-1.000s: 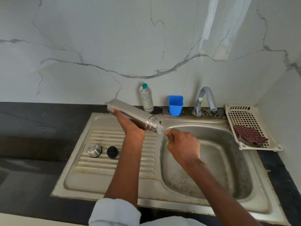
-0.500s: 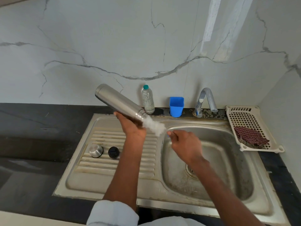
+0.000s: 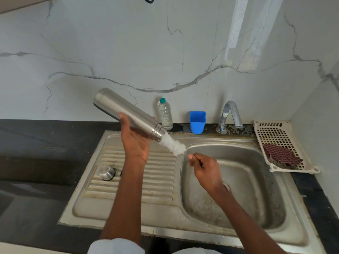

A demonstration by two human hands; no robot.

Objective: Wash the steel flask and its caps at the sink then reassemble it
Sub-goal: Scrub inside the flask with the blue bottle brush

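Note:
My left hand (image 3: pixel 135 143) grips the steel flask (image 3: pixel 126 114) around its lower body and holds it tilted above the drainboard, mouth pointing down and right toward the basin. A white bottle brush (image 3: pixel 174 145) sticks out of the mouth. My right hand (image 3: pixel 205 169) pinches the brush's thin handle just over the basin's left edge. A thin trickle of water falls below the brush. The steel cap (image 3: pixel 106 172) sits on the drainboard (image 3: pixel 159 176). Of the black cap (image 3: pixel 121 173) beside it only a sliver shows past my left forearm.
The sink basin (image 3: pixel 238 149) lies to the right, with the tap (image 3: pixel 231 114) behind it. A blue cup (image 3: pixel 197 121) and a small plastic bottle (image 3: pixel 165 114) stand at the back edge. A white basket (image 3: pixel 275 136) holding a checked cloth (image 3: pixel 280 156) sits at the right.
The flask's base has risen and its tilt is steeper. The white brush, mostly inside the flask a second ago, has been drawn out of the mouth by my right hand.

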